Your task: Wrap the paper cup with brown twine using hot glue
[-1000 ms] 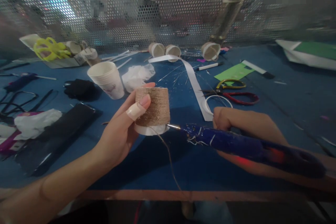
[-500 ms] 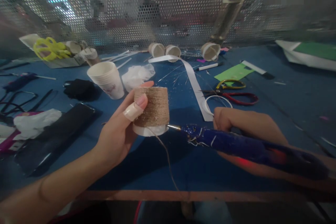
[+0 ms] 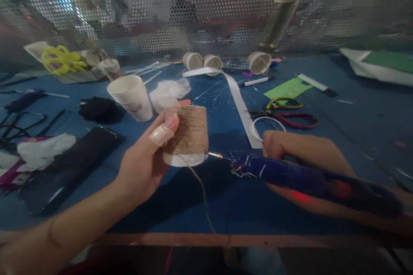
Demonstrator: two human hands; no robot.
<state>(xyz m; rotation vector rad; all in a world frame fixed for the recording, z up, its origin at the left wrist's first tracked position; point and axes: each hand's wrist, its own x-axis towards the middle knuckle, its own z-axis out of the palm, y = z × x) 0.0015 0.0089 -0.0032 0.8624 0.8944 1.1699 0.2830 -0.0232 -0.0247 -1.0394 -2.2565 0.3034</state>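
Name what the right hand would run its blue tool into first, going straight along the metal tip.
Most likely the twine-wrapped cup, low down by its white band; the blue tool's metal tip seems very close, though contact is unclear.

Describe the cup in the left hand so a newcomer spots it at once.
Look over the near half of the blue table, where the left hand holds a cup. Its sides are wound in brown twine above a white lower edge. Unlike the white stacked cups behind it, it trails a loose strand.
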